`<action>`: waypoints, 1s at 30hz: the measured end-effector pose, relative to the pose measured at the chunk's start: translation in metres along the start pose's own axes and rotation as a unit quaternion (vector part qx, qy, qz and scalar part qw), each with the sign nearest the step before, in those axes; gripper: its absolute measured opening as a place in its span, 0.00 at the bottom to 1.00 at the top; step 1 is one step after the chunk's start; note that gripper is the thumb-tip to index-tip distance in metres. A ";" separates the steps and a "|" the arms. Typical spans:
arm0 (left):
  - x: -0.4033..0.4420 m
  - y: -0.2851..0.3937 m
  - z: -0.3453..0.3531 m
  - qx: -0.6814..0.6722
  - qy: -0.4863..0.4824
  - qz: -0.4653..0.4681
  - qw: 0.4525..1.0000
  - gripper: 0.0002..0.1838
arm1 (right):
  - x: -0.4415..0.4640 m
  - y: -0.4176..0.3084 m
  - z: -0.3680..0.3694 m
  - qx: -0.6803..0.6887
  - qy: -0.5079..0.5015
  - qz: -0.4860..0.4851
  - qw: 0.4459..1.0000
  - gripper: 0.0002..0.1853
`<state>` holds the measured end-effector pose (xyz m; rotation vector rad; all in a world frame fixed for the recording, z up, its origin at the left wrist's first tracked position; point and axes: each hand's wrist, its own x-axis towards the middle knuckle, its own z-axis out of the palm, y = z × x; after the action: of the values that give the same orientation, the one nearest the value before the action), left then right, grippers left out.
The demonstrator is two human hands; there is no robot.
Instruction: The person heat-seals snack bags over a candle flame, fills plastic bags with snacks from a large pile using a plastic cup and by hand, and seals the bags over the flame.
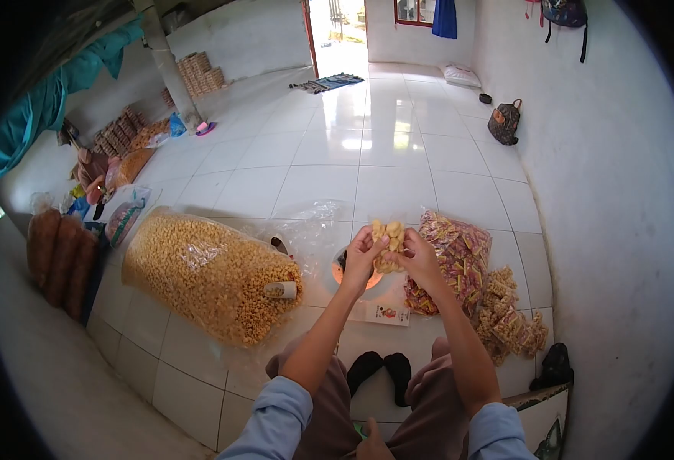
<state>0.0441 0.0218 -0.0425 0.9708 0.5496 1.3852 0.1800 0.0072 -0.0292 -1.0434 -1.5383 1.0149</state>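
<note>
Both my hands grip a small clear packet of pale yellow puffed snacks [388, 230], held up in front of me. My left hand [360, 257] pinches its left side and my right hand [420, 264] closes on its right side. Below them, partly hidden, is a round orange dish [371, 280] with something dark in it. A white printed card [387, 313] lies beneath. To the left, a big clear sack of snacks [199, 264] lies on its side with a pale cup [280, 290] at its mouth. On the right is a bag of small red-and-yellow sachets [456, 257].
Several filled snack packets [506, 318] lie piled at right, near a black bundle [554, 366]. Brown sacks [61, 257] stand at left. Another person [92, 172] sits by stacked packets at far left. A patterned backpack [505, 123] rests against the right wall.
</note>
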 end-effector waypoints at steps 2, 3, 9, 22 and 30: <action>-0.001 0.002 0.002 -0.010 -0.004 -0.003 1.000 0.14 | 0.001 0.004 0.000 0.012 0.008 -0.007 1.000 0.25; -0.001 0.002 0.002 0.009 -0.005 0.000 1.000 0.13 | 0.001 0.004 0.000 0.007 0.007 -0.011 1.000 0.24; 0.001 0.002 0.002 0.036 0.012 0.003 0.999 0.14 | 0.001 -0.001 -0.001 0.006 0.011 -0.011 1.000 0.22; -0.002 0.001 0.006 0.089 0.035 -0.005 0.995 0.17 | 0.005 -0.012 -0.009 0.140 0.080 -0.034 0.986 0.14; -0.010 0.002 0.031 0.028 0.051 0.049 0.997 0.15 | 0.003 -0.012 -0.003 0.133 0.148 -0.055 0.979 0.04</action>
<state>0.0671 0.0043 -0.0266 0.9866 0.6258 1.5194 0.1810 0.0065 -0.0162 -0.8672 -1.1692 0.9146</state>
